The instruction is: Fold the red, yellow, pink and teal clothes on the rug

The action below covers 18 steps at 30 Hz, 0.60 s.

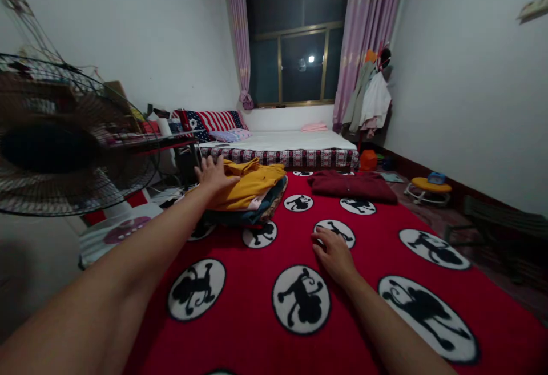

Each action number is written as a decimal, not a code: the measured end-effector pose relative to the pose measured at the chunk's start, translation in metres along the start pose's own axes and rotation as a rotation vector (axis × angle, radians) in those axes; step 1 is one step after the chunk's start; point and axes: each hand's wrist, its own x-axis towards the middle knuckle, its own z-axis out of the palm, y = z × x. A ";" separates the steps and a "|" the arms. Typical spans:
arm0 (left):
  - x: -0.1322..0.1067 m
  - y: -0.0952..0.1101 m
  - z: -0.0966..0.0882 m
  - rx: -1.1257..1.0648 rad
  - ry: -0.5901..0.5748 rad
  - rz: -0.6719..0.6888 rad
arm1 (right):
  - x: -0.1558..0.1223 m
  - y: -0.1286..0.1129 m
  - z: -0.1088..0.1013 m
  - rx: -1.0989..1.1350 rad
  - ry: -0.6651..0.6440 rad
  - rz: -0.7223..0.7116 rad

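Observation:
My left hand rests with spread fingers on the left side of a yellow folded garment. That garment tops a stack of folded clothes, with a dark blue-green one showing beneath it. My right hand is over the red blanket, its fingers loosely bent and apart, holding nothing. Beyond it to the right, a folded maroon garment lies flat on the blanket, apart from both hands. White ovals with black monkey figures pattern the blanket.
A black-caged fan stands close on the left, near a cluttered desk. Behind the blanket is a bed with a white sheet. On the right are a yellow round stool and a dark folding seat. Clothes hang by the curtain.

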 end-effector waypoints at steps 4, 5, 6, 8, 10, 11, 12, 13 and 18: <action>-0.004 -0.024 0.021 -0.178 -0.138 -0.252 | 0.000 -0.002 0.000 -0.010 0.003 0.018; -0.008 -0.024 0.024 -0.190 -0.120 -0.261 | 0.000 -0.003 0.000 -0.010 0.004 0.020; -0.012 -0.023 0.026 -0.195 -0.081 -0.246 | 0.000 -0.003 0.000 -0.008 0.006 0.020; -0.019 -0.019 0.026 -0.209 0.019 -0.175 | 0.000 -0.003 0.000 -0.007 0.009 0.020; -0.023 -0.014 0.024 -0.232 0.082 -0.090 | 0.000 -0.003 0.000 -0.011 0.011 0.021; -0.024 -0.011 0.022 -0.241 0.087 -0.060 | 0.000 -0.003 -0.001 -0.012 0.010 0.017; -0.023 -0.008 0.021 -0.247 0.080 -0.037 | 0.000 -0.002 -0.001 -0.011 0.010 0.011; -0.022 -0.006 0.019 -0.253 0.067 -0.029 | -0.001 -0.002 -0.001 -0.006 0.013 0.002; -0.012 0.020 -0.012 -0.325 0.090 0.020 | 0.000 0.003 0.002 0.114 0.056 -0.021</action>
